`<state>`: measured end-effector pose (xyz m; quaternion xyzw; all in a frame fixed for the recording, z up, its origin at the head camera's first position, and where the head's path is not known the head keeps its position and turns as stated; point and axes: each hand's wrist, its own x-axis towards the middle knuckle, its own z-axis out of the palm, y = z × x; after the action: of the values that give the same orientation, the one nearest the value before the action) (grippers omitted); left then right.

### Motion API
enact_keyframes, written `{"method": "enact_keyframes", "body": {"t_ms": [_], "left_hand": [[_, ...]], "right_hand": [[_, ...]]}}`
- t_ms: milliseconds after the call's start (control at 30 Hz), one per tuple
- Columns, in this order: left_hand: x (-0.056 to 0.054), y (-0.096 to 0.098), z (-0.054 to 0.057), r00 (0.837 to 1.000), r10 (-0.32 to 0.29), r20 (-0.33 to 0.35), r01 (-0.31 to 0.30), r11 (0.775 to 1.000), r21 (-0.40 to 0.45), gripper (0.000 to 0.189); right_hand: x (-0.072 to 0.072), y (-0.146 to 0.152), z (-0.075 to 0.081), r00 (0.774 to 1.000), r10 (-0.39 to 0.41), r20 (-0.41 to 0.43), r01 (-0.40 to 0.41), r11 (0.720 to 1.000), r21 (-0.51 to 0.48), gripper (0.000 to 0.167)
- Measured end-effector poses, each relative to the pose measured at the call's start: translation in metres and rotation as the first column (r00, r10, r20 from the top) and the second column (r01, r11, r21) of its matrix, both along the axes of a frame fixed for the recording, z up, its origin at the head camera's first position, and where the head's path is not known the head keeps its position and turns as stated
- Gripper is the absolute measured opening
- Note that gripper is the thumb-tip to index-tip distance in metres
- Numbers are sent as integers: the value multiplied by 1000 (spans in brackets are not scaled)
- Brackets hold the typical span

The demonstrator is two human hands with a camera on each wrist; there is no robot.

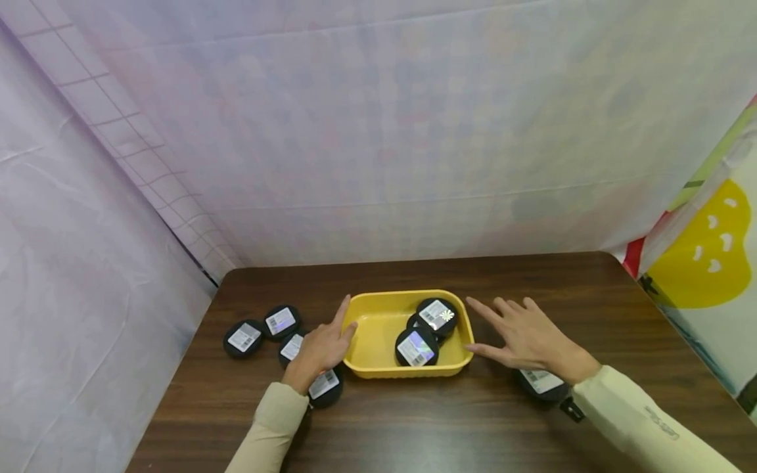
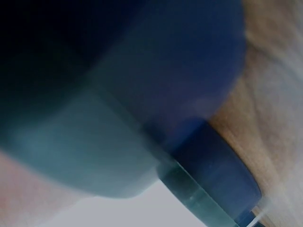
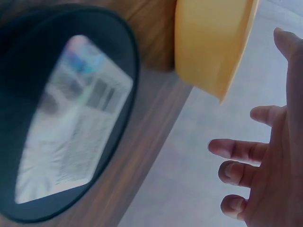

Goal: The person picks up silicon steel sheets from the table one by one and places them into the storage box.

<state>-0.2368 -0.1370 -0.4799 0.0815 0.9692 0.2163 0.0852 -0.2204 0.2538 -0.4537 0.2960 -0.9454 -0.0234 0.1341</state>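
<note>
A yellow plastic tray (image 1: 371, 338) sits on the brown table, with round black discs (image 1: 416, 347) bearing white labels piled in its right half. One disc lies mostly hidden under the others. My left hand (image 1: 319, 348) is at the tray's left side, index finger and thumb extended along the rim. On the opposite side my right hand (image 1: 526, 335) is spread, its thumb tip right at the right rim and its index finger near the far right corner. Neither hand grips anything. In the right wrist view, the right hand's fingers (image 3: 239, 150) are loosely extended near the tray wall (image 3: 208, 47).
Left of the tray lie several more labelled black discs (image 1: 244, 338), some partly under the left hand. Another disc (image 1: 543, 385) lies beneath the right wrist. Dark blurred shapes (image 2: 189, 56) fill most of the left wrist view. A pale curtain (image 1: 378, 164) hangs behind the table.
</note>
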Motion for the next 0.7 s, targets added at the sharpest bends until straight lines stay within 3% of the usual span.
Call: {"method": "enact_keyframes", "body": {"t_ms": [500,700], "left_hand": [[0,-1,-2,1000,-5,-1,5,1000,-6,63],[-1,-1,-2,1000,-3,-2,3,1000,2,63]], "right_hand": [[18,34,-19,995,-66,79,65,998,22,90],[27,45,-29,995,-69,69,69,998,3,91]]}}
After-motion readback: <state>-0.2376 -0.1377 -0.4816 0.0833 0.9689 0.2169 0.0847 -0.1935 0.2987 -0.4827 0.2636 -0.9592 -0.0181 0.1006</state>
